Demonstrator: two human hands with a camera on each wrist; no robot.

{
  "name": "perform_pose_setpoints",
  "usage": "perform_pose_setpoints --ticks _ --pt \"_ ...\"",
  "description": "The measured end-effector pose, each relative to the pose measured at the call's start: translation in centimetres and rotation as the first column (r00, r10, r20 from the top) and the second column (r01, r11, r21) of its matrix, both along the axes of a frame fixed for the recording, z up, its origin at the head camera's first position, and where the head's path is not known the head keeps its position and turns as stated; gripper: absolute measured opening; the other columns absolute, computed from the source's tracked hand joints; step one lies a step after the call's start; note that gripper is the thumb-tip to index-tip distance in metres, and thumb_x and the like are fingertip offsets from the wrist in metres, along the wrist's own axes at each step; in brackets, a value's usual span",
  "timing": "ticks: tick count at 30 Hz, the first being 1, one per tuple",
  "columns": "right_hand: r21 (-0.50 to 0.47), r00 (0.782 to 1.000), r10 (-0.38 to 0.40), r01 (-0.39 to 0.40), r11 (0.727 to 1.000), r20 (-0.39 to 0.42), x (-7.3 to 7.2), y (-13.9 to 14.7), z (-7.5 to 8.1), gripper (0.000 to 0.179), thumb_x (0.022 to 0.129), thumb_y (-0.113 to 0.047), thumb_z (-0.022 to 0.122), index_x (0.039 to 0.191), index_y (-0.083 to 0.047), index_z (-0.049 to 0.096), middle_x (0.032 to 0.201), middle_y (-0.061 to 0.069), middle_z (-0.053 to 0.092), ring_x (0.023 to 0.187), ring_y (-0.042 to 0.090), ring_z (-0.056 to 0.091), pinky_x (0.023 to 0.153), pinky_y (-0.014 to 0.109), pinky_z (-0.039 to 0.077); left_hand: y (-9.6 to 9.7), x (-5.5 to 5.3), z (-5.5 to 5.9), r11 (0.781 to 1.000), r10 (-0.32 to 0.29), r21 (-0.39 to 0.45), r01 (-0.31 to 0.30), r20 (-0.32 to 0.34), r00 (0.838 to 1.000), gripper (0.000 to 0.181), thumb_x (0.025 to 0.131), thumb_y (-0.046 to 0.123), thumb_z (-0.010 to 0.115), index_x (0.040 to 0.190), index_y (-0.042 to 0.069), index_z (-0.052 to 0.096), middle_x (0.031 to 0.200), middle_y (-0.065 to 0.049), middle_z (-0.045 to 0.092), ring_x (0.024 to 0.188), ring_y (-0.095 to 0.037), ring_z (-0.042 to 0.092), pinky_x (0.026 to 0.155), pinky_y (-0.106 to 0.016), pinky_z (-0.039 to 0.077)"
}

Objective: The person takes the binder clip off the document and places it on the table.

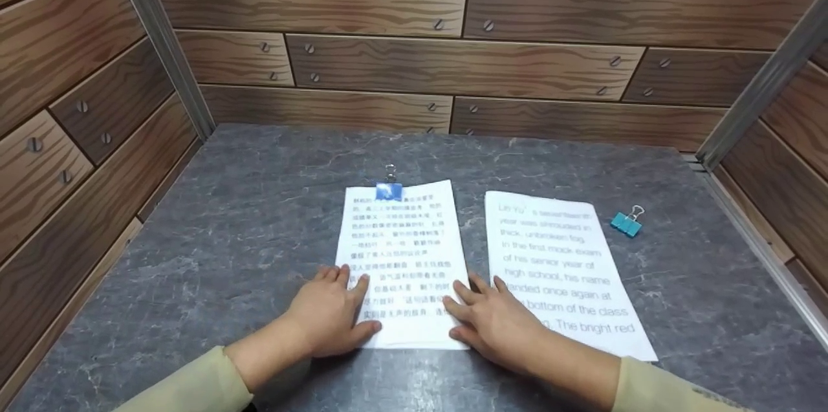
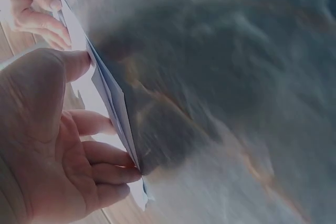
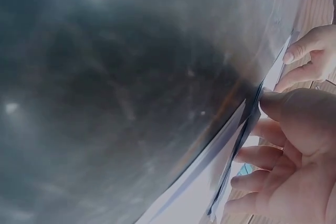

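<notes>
A stack of white sheets printed with Chinese text point(image 1: 401, 250) lies flat in front of me, a blue binder clip point(image 1: 389, 191) fixed on its top edge. Against its left edge rests my left hand point(image 1: 326, 315), fingers spread and thumb near the lower corner. My right hand point(image 1: 498, 321) touches the right edge, thumb and fingertips on the paper margin. In the left wrist view the sheet edges point(image 2: 113, 95) stand slightly apart beside the left fingers. Under the right wrist lies part of a second stack with English text point(image 1: 550, 257).
A teal binder clip point(image 1: 626, 223) lies loose on the dark marbled table point(image 1: 272, 192), right of the English sheets. Wood-patterned panels point(image 1: 381, 4) close off the back and sides, with metal posts point(image 1: 165, 43) at the corners.
</notes>
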State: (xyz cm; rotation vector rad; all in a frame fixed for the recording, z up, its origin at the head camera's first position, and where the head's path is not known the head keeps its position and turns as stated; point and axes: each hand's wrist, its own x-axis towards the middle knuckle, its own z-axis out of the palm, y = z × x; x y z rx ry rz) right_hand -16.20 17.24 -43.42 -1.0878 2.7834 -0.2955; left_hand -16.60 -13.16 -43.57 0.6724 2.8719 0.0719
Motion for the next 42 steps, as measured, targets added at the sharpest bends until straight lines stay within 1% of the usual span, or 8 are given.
perform_pose_setpoints --ticks 8,12,16,20,24,29,35,42 --pt "-0.003 1.0 0.0 0.0 1.0 0.024 1.1 1.6 0.0 0.051 0.102 -0.038 0.07 0.143 -0.008 0.068 0.148 0.026 0.059 0.141 0.057 0.046 0.105 0.08 0.038 1.4 1.1 -0.2 0.998 -0.058 -0.03 0.058 -0.003 0.998 0.083 0.102 0.064 0.055 0.153 -0.001 0.055 0.149 -0.038 0.051 0.142 -0.049 0.05 0.118 -0.059 0.039" --pt "-0.06 1.0 -0.014 0.016 0.998 0.022 0.6 2.1 0.7 0.048 0.101 -0.038 0.071 0.137 -0.006 0.072 0.142 0.026 0.064 0.135 0.055 0.053 0.106 0.075 0.041 1.7 1.3 -0.3 0.997 -0.069 -0.015 0.069 -0.003 0.998 0.083 0.102 0.064 0.056 0.152 -0.001 0.055 0.148 -0.039 0.052 0.141 -0.049 0.05 0.117 -0.059 0.04" --pt "-0.188 0.994 -0.097 0.085 0.979 -0.054 -1.5 2.6 1.5 0.048 0.101 -0.034 0.073 0.136 -0.002 0.071 0.135 0.021 0.07 0.125 0.044 0.066 0.105 0.061 0.05 1.7 1.4 -0.4 0.998 -0.067 -0.015 0.067 -0.001 0.998 0.083 0.102 0.064 0.056 0.152 -0.001 0.055 0.148 -0.039 0.051 0.141 -0.049 0.05 0.118 -0.059 0.039" --pt "-0.249 0.968 -0.252 0.245 0.937 0.003 -4.8 2.9 2.3 0.054 0.101 -0.033 0.074 0.147 -0.006 0.063 0.137 0.014 0.07 0.111 0.034 0.074 0.102 0.052 0.055 1.5 1.4 -0.4 0.998 -0.057 -0.024 0.057 0.005 0.998 0.083 0.102 0.065 0.055 0.153 0.0 0.055 0.149 -0.039 0.051 0.141 -0.049 0.05 0.118 -0.059 0.038" --pt "-0.251 0.934 -0.355 0.356 0.9 0.052 -8.3 3.0 2.7 0.062 0.102 -0.037 0.073 0.155 -0.011 0.056 0.14 0.017 0.068 0.113 0.037 0.072 0.101 0.053 0.055 1.3 1.3 -0.3 0.998 -0.052 -0.025 0.052 0.006 0.999 0.083 0.102 0.064 0.056 0.153 -0.001 0.055 0.148 -0.039 0.051 0.141 -0.049 0.05 0.118 -0.059 0.038" --pt "-0.258 0.907 -0.403 0.42 0.87 0.119 -11.9 3.0 2.1 0.07 0.102 -0.037 0.072 0.161 -0.009 0.047 0.144 0.022 0.064 0.134 0.043 0.059 0.113 0.058 0.045 1.4 1.1 -0.3 0.999 -0.046 -0.025 0.046 0.011 0.999 0.083 0.102 0.065 0.056 0.154 0.0 0.054 0.15 -0.038 0.05 0.142 -0.049 0.049 0.119 -0.058 0.038" --pt "-0.237 0.894 -0.412 0.445 0.864 0.175 -14.2 2.8 1.1 0.08 0.102 -0.04 0.072 0.167 -0.01 0.035 0.148 0.02 0.062 0.142 0.043 0.052 0.118 0.058 0.038 1.5 0.9 -0.2 0.999 -0.045 -0.02 0.045 0.003 0.999 0.083 0.102 0.065 0.056 0.154 0.001 0.054 0.151 -0.038 0.05 0.142 -0.049 0.049 0.119 -0.058 0.038" --pt "-0.183 0.89 -0.417 0.448 0.875 0.186 -15.3 2.2 0.3 0.085 0.101 -0.044 0.072 0.17 -0.017 0.029 0.151 0.017 0.059 0.145 0.041 0.049 0.119 0.059 0.036 1.5 0.9 -0.4 0.998 -0.057 -0.022 0.057 0.007 0.998 0.083 0.103 0.065 0.053 0.155 0.001 0.052 0.151 -0.038 0.049 0.144 -0.048 0.047 0.119 -0.057 0.037"
